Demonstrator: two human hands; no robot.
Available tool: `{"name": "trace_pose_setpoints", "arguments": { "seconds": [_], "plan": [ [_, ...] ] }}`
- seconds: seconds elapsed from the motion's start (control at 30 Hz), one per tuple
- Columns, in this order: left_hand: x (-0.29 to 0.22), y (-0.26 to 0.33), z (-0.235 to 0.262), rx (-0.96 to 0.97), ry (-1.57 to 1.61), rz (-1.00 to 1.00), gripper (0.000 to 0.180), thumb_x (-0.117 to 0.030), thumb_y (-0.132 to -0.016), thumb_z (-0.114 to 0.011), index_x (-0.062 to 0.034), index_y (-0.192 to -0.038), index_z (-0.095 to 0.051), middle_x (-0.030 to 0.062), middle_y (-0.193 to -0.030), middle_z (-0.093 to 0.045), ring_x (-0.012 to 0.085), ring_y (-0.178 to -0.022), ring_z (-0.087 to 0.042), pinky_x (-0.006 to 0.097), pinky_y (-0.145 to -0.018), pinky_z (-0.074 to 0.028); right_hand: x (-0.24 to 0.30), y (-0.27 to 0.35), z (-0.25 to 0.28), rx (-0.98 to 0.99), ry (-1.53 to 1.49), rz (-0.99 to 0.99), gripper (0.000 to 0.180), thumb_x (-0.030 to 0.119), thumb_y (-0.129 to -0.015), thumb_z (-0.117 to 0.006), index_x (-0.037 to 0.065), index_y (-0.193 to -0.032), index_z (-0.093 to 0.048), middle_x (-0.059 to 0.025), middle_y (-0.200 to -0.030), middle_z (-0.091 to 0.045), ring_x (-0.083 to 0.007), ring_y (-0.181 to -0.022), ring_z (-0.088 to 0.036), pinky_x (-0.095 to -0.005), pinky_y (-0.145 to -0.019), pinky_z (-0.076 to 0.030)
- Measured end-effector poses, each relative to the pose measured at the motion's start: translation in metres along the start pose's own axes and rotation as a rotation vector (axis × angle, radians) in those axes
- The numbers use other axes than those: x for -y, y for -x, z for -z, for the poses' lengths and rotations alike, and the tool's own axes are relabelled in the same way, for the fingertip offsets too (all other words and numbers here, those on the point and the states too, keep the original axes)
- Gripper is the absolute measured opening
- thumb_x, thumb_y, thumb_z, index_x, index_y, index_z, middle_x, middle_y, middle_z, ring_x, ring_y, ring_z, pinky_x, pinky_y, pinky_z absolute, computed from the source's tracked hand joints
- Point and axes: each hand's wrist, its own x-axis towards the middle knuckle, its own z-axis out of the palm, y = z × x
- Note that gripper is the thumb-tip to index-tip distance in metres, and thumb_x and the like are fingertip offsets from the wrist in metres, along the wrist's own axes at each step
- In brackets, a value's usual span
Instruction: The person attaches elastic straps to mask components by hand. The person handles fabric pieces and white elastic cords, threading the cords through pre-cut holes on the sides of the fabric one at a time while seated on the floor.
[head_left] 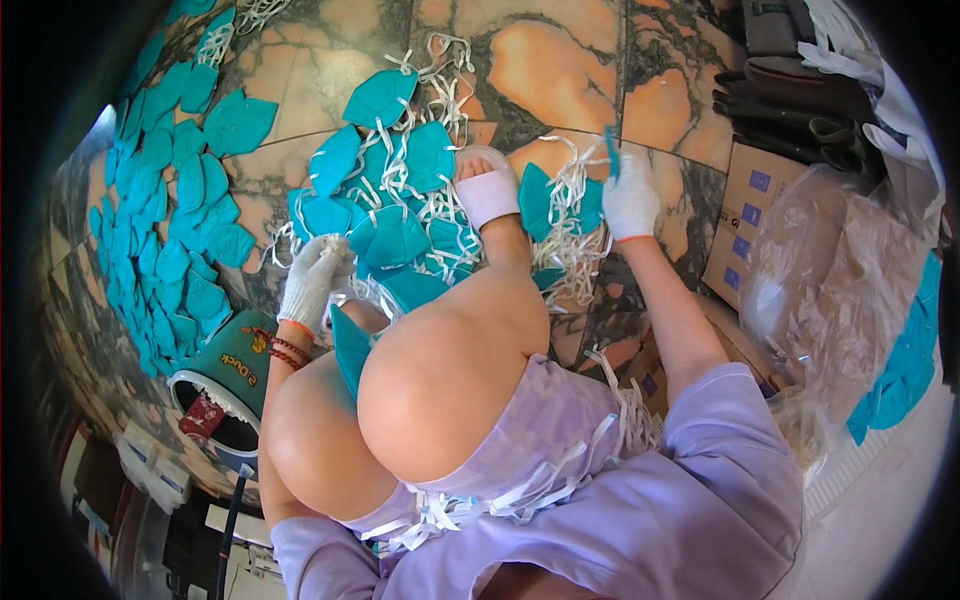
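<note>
My right hand (631,198), in a white knit glove, grips a teal face mask (612,150) seen edge-on. Close by it, more masks lie among a tangle of white straps (578,250). My left hand (314,278), also gloved, has its fingers drawn together at the near edge of the middle heap of masks (390,238); whatever they pinch is hidden. One mask (350,345) stands between my knees. White straps (490,508) are gathered across my lap.
A large spread of teal masks (165,230) covers the floor at left. Nearer lies a tipped green bucket (235,355). At right are a cardboard box (740,225), clear plastic sheeting (830,270) and dark footwear (800,105). My sandalled foot (487,195) is between the heaps.
</note>
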Motion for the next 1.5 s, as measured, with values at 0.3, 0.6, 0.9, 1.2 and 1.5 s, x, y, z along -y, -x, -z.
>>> {"name": "trace_pose_setpoints", "arguments": {
  "seconds": [0.3, 0.6, 0.9, 1.2, 1.5],
  "plan": [
    [0.003, 0.013, 0.009, -0.003, -0.010, -0.062, 0.028, -0.028, -0.097, -0.055, -0.0017, -0.106, -0.060, 0.0063, -0.093, -0.064, 0.0122, -0.079, -0.060, 0.026, -0.071, -0.050, 0.065, 0.071, -0.037, 0.063, 0.084, 0.324, 0.069, 0.023, -0.074, -0.071, 0.006, -0.134, -0.042, -0.0163, -0.118, -0.050, -0.0346, -0.114, -0.051, -0.0447, -0.093, -0.042],
    [-0.013, 0.016, 0.013, 0.048, 0.076, -0.269, 0.027, -0.022, -0.093, -0.061, 0.0000, -0.109, -0.059, 0.0030, -0.088, -0.061, 0.0085, -0.075, -0.056, 0.022, -0.068, -0.047, 0.065, 0.045, 0.001, -0.036, -0.220, 0.273, 0.020, 0.019, -0.074, -0.070, 0.004, -0.085, -0.065, -0.0170, -0.093, -0.063, -0.0361, -0.090, -0.061, -0.0431, -0.079, -0.049],
    [-0.128, 0.045, -0.028, 0.395, -0.263, -0.788, 0.075, -0.035, -0.084, -0.072, 0.0018, -0.140, -0.038, 0.0144, -0.124, -0.056, 0.0228, -0.113, -0.056, 0.036, -0.094, -0.048, 0.153, 0.064, 0.123, 0.563, -1.063, 0.409, 0.034, 0.028, -0.082, -0.073, -0.002, -0.099, -0.069, -0.0124, -0.086, -0.071, -0.0145, -0.078, -0.065, -0.0268, -0.071, -0.050],
    [-0.136, 0.072, -0.015, 0.300, -0.175, -0.510, 0.017, -0.019, -0.091, -0.059, -0.0029, -0.095, -0.063, -0.0013, -0.087, -0.061, 0.0058, -0.078, -0.054, 0.026, -0.073, -0.050, 0.226, 0.068, 0.155, 0.690, -2.008, 0.324, 0.033, 0.026, -0.089, -0.060, 0.001, -0.110, -0.060, -0.0063, -0.106, -0.061, -0.0128, -0.097, -0.058, -0.0277, -0.088, -0.046],
    [-0.169, 0.142, -0.016, 0.218, -0.145, -0.537, 0.026, -0.027, -0.091, -0.056, -0.0036, -0.100, -0.062, -0.0017, -0.073, -0.056, 0.0053, -0.050, -0.044, 0.023, -0.047, -0.036, 0.274, 0.097, 0.170, 0.601, -1.676, 0.273, 0.024, 0.029, -0.084, -0.069, 0.006, -0.085, -0.062, -0.0033, -0.073, -0.058, -0.0114, -0.055, -0.053, -0.0267, -0.047, -0.044]
  ]
}}
